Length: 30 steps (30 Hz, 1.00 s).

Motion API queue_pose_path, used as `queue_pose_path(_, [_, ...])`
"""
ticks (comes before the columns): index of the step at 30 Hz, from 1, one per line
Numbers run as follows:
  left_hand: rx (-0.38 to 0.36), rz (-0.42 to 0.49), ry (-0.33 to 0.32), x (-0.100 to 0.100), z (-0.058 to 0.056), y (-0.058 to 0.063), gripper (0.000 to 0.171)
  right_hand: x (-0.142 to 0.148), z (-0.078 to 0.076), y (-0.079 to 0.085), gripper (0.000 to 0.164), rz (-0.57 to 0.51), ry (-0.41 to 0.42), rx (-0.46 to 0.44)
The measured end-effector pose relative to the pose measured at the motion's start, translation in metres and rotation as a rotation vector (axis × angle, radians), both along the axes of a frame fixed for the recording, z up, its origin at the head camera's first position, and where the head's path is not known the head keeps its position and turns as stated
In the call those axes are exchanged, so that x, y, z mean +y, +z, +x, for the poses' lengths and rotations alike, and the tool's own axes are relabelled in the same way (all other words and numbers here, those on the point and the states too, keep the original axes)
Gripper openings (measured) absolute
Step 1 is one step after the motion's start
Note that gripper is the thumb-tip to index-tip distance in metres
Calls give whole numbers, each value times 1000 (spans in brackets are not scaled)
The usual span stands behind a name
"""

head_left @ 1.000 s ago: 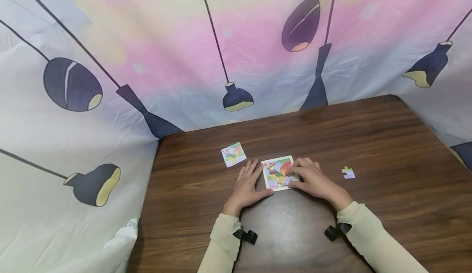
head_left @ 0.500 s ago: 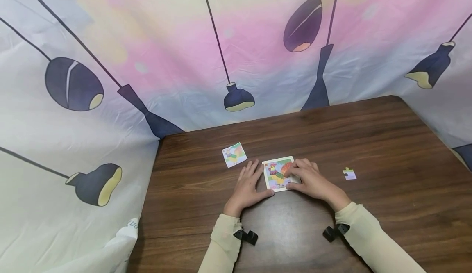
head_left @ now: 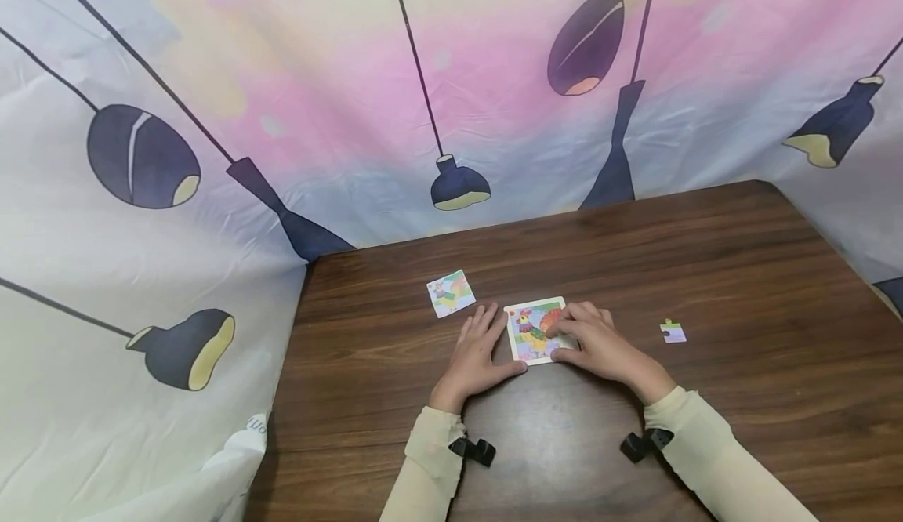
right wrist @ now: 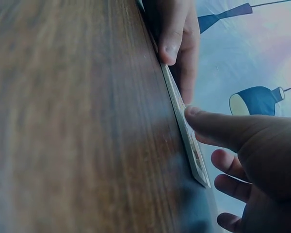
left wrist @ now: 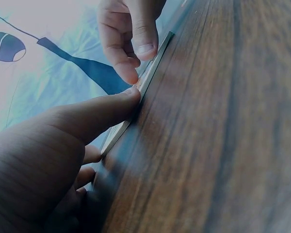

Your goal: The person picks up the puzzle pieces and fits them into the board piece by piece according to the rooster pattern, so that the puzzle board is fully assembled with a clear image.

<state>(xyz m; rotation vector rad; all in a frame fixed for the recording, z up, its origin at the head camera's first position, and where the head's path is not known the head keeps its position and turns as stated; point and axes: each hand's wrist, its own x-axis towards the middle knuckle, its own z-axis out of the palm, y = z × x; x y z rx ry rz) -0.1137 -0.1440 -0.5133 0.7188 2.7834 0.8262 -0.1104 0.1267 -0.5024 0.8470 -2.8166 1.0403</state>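
Observation:
A small jigsaw puzzle of a rooster (head_left: 531,332) lies in a shallow pale-rimmed tray (head_left: 543,301) on the table in the head view. My left hand (head_left: 476,357) rests flat at its left side, fingers extended along the edge and thumb on the near-left corner. Bent over the right part of the picture is my right hand (head_left: 600,346); its thumb and forefinger touch the surface some way apart. Part of the puzzle hides under those fingers. From the right wrist view, the right thumb (right wrist: 218,126) reaches over the tray's near edge.
One loose jigsaw piece (head_left: 674,332), lilac and green, lies on the brown wooden table (head_left: 762,381) to the right. Behind the left hand is a square card (head_left: 451,293) with a rooster picture. A lamp-patterned curtain (head_left: 331,114) hangs along the back and left.
The puzzle piece at the near edge, by the right thumb, has shifted into line with its neighbours and the gap around it has narrowed. Both hands have stayed nearly in place.

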Motion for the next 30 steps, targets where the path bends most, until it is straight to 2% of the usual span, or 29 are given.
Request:
queue_pose_path(5, [8, 12, -5, 0, 1, 1, 95, -1, 3, 1, 25, -19, 8, 30])
queue_pose_path(8, [8, 10, -5, -1, 1, 0, 96, -3, 4, 1, 21, 15, 41, 45])
queue_pose_path(11, [4, 3, -2, -2, 1, 0, 97, -4, 6, 0, 25, 37, 71, 55])
queue_pose_path(15, [-6, -1, 5, -2, 1, 0, 98, 2, 5, 0, 28, -72, 73, 68])
queue_pose_path(19, [1, 10, 6, -1, 1, 0, 97, 20, 3, -2, 29, -162, 26, 75])
queue_pose_path(24, [7, 15, -3, 0, 1, 0, 96, 53, 3, -3, 28, -149, -77, 60])
queue_pose_path(30, [-5, 11, -2, 0, 1, 0, 96, 91, 7, -1, 26, -163, -150, 56])
